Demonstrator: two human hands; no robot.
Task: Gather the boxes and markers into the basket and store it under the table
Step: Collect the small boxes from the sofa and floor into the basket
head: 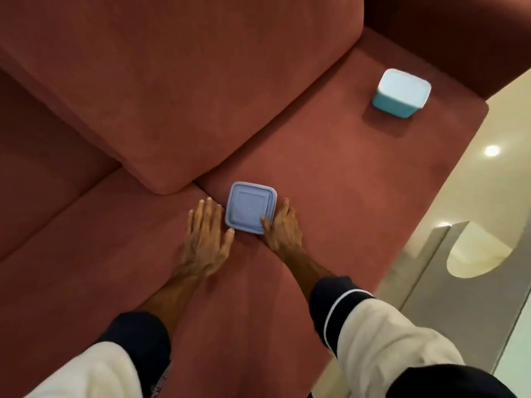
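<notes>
Two bare hands reach forward over a reddish-brown sofa point(330, 173), seen from a head camera looking down. Between them sits a flat, square, lavender-blue box point(250, 207) with a lid, resting on the seat right beside the seam where two seat cushions meet, just below the lower corner of a large back cushion point(184, 90).

On the box's left side, the left hand point(207, 234) lies flat on the seat with its fingers spread apart; its thumb tip and forefinger touch the box's left edge, without closing around it. On the box's right side, the right hand point(283, 229) presses against the edge, with its thumb lying on top of the lid near the lower right corner and its fingers running along the right side. Whether those fingers curl under the box cannot be told.

Both forearms wear dark cuffs and white sleeves.

Well apart, near the far right corner of the seat and close to the sofa's armrest, stands a second, taller box point(401, 93), teal with a pale lid, slightly blurred.

Beyond the seat's right edge lies a pale, glossy floor point(500, 133).
</notes>
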